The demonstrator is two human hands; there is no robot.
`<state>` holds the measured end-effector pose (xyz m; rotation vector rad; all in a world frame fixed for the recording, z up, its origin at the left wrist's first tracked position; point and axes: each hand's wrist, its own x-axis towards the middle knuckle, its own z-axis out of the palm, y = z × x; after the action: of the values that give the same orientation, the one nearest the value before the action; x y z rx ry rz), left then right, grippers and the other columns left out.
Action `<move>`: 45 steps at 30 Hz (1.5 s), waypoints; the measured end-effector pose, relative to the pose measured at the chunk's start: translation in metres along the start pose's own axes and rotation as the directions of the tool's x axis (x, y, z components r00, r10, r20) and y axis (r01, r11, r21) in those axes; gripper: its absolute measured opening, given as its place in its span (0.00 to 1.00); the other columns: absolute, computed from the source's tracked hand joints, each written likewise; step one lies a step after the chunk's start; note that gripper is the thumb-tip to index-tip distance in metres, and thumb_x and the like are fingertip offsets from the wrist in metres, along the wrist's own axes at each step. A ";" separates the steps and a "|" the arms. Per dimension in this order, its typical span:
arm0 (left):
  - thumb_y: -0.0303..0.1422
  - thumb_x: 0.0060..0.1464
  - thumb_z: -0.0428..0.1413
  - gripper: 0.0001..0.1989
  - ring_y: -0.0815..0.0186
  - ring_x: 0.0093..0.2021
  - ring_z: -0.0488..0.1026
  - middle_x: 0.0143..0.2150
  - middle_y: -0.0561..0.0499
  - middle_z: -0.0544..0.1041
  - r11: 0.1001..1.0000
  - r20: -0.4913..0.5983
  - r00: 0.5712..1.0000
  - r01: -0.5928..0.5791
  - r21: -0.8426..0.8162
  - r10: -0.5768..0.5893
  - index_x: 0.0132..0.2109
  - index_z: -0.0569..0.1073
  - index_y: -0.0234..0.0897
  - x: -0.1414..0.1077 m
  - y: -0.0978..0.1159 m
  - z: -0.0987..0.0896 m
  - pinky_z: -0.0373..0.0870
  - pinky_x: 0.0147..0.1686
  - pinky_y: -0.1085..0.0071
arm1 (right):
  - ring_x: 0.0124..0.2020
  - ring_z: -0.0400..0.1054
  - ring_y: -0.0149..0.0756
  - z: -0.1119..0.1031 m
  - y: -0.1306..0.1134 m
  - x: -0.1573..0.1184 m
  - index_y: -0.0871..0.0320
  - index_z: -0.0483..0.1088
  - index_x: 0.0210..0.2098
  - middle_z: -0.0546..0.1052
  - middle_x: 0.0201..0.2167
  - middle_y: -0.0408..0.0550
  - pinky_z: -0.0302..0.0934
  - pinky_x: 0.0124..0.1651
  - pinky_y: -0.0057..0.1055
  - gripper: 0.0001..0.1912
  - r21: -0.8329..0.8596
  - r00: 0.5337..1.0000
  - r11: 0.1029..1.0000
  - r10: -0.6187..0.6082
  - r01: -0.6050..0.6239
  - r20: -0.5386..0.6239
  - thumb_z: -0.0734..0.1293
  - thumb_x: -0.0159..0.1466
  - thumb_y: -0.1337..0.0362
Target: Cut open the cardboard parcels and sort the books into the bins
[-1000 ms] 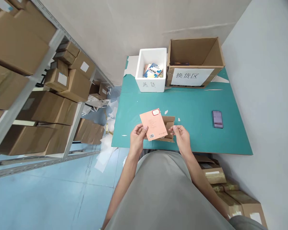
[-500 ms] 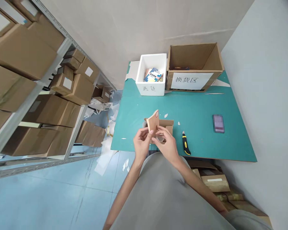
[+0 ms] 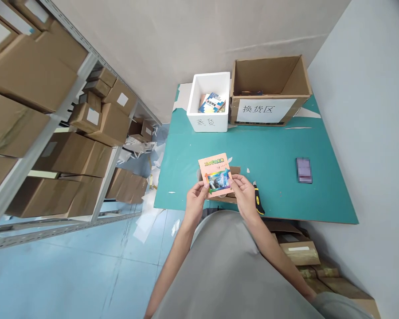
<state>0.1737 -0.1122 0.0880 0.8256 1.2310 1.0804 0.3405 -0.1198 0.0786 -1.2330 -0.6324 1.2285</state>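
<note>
Pink book: between my two hands, cover towards me, tipped up over the table; whether it touches what is beneath, I can't tell.
Left hand: nearly shut in a light pinch on the book's lower left edge, thumb on the cover, fingers curled behind.
Right hand: a matching pinch at the lower right edge, thumb forward; most of the fingertips behind are hidden from me.
Book's weight: I'd judge it light, easily carried in either hand alone.
Book's stiffness: thin and likely bendy; gripped by one corner, it would probably droop or flap open.
Cover: perhaps smooth enough to slide under dry thumbs, so I'd press flat, not hard.
Corners: likely the easiest part to crease; I'd hold by the side edges, or by the spine with one hand.
Small carton: just behind and below my hands, partly covered by the book.
Utility knife: just right of my right hand, so I'd keep my knuckles off that side.
White bin: well ahead of my left hand, with books inside.
</note>
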 end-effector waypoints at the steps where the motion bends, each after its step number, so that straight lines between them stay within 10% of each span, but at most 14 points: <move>1: 0.48 0.60 0.67 0.19 0.61 0.42 0.80 0.46 0.45 0.84 1.000 -0.011 1.000 0.001 -0.002 -0.001 0.47 0.82 0.38 -0.001 -0.001 0.001 0.76 0.44 0.65 | 0.45 0.81 0.45 0.000 0.000 0.001 0.53 0.72 0.41 0.86 0.44 0.52 0.75 0.47 0.39 0.19 0.003 1.000 1.000 -0.020 0.020 -0.012 0.77 0.62 0.47; 7: 0.49 0.59 0.67 0.19 0.64 0.38 0.77 0.41 0.47 0.84 0.992 -0.101 0.990 -0.089 0.087 0.097 0.46 0.83 0.38 -0.009 0.007 0.005 0.73 0.39 0.70 | 0.61 0.77 0.50 -0.004 -0.009 -0.001 0.54 0.75 0.35 0.82 0.58 0.58 0.70 0.65 0.50 0.17 -0.079 0.993 0.990 -0.116 0.113 -0.025 0.75 0.65 0.47; 15: 0.46 0.63 0.65 0.15 0.60 0.44 0.80 0.44 0.46 0.85 0.967 -0.114 0.971 -0.188 0.172 0.209 0.46 0.83 0.39 -0.016 0.012 0.006 0.76 0.44 0.66 | 0.61 0.76 0.50 0.011 -0.016 -0.019 0.53 0.78 0.40 0.82 0.58 0.55 0.72 0.64 0.50 0.15 -0.099 0.983 0.981 -0.156 0.165 0.092 0.73 0.68 0.47; 19: 0.43 0.64 0.64 0.14 0.54 0.52 0.81 0.54 0.45 0.84 0.929 -0.020 0.954 -0.287 0.233 0.300 0.53 0.84 0.45 -0.030 0.012 0.017 0.78 0.51 0.58 | 0.61 0.76 0.49 0.020 -0.011 -0.028 0.51 0.78 0.56 0.81 0.59 0.53 0.73 0.64 0.47 0.22 -0.124 0.979 0.981 -0.127 0.148 0.161 0.73 0.68 0.48; 24: 0.40 0.65 0.63 0.15 0.50 0.66 0.73 0.64 0.44 0.78 0.813 0.135 0.899 -0.434 0.388 0.416 0.57 0.82 0.49 -0.042 0.016 0.023 0.69 0.66 0.51 | 0.49 0.81 0.48 0.017 -0.009 -0.029 0.53 0.78 0.48 0.85 0.48 0.53 0.77 0.53 0.43 0.18 -0.092 0.987 0.984 -0.149 0.153 0.056 0.72 0.68 0.48; 28: 0.45 0.62 0.65 0.25 0.50 0.67 0.72 0.67 0.40 0.74 0.916 -0.109 0.946 -0.261 0.303 0.306 0.63 0.77 0.46 -0.034 0.015 0.010 0.74 0.60 0.55 | 0.50 0.81 0.50 0.008 -0.008 -0.025 0.54 0.78 0.47 0.85 0.48 0.53 0.76 0.53 0.44 0.18 -0.081 0.988 0.985 -0.146 0.150 0.053 0.71 0.69 0.46; 32: 0.47 0.64 0.63 0.20 0.55 0.56 0.79 0.56 0.41 0.82 0.995 0.008 0.998 -0.059 0.076 0.059 0.55 0.81 0.40 -0.023 0.007 -0.002 0.76 0.55 0.59 | 0.52 0.81 0.51 0.005 -0.006 -0.023 0.54 0.77 0.50 0.85 0.51 0.54 0.76 0.55 0.46 0.23 -0.034 0.988 0.995 -0.092 0.096 0.121 0.72 0.67 0.44; 45: 0.46 0.60 0.67 0.20 0.57 0.50 0.82 0.50 0.41 0.85 0.981 -0.214 0.958 -0.180 0.067 0.191 0.51 0.82 0.36 -0.025 0.007 0.006 0.78 0.47 0.65 | 0.60 0.78 0.49 0.009 -0.014 -0.025 0.53 0.73 0.39 0.81 0.59 0.57 0.70 0.65 0.50 0.15 -0.038 0.985 0.987 -0.153 0.157 0.082 0.73 0.68 0.49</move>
<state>0.1784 -0.1335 0.1030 0.8892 1.3879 1.3269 0.3302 -0.1384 0.1005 -1.1537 -0.8022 1.1420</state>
